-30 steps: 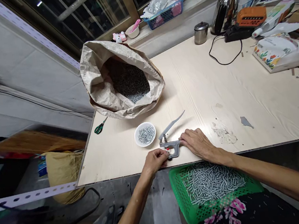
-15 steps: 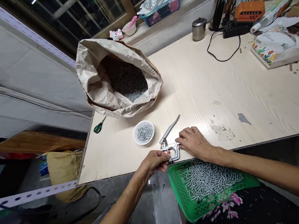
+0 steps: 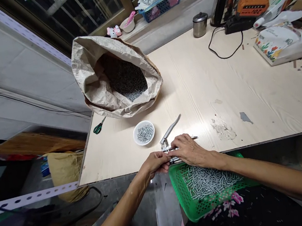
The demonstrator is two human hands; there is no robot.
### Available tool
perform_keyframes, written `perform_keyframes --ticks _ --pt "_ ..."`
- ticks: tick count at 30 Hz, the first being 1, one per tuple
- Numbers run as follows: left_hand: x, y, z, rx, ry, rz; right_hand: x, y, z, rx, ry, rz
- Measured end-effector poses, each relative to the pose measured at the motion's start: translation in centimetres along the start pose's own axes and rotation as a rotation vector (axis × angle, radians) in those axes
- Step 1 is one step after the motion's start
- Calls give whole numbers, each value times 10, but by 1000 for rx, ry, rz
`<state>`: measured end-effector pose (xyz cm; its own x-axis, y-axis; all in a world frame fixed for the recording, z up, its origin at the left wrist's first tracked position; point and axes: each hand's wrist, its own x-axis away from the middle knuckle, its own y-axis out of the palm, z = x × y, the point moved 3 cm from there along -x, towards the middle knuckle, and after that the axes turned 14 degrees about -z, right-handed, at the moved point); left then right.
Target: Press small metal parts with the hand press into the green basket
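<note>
Here, hands (image 3: 157, 161) meet — right hand (image 3: 191, 150) (palm down) over pliers (image 3: 171, 128).

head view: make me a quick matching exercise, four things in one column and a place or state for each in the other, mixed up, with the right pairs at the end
Things
1. scissors
2. lidded metal canister
3. white bowl
4. grey lever tool

Places and states
A. next to the kettle
B. partly covered by the right hand
C. near the left edge of the table
D. holding small silvery pieces

Right pairs: 1-C, 2-A, 3-D, 4-B
</note>
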<state>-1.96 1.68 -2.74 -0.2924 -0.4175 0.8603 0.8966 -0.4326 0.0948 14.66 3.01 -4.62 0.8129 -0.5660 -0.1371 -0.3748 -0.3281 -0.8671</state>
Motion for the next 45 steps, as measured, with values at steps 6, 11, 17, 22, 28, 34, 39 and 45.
perform_keyframes --ticks 6,11,17,22,28,34,39,45 --pt "1 1 0 25 -9 39 1 2 0 -30 1 -11" --pt "-1 2 1 -12 -50 72 2 1 0 -87 -15 -36" --pt "-5 1 2 -41 -102 70 3 -26 21 -118 -9 -12" --pt "-6 0 0 -26 -93 86 -2 -42 62 40 18 -163" --pt "-5 2 0 -16 -91 92 -11 -50 86 125 32 -297" --pt "-3 4 2 -21 -94 100 -14 -59 77 139 28 -276" --pt "-2 4 -2 -10 -58 118 -12 -61 73 161 43 -311" --pt "14 13 12 -699 232 531 -6 -55 73 127 23 -256"
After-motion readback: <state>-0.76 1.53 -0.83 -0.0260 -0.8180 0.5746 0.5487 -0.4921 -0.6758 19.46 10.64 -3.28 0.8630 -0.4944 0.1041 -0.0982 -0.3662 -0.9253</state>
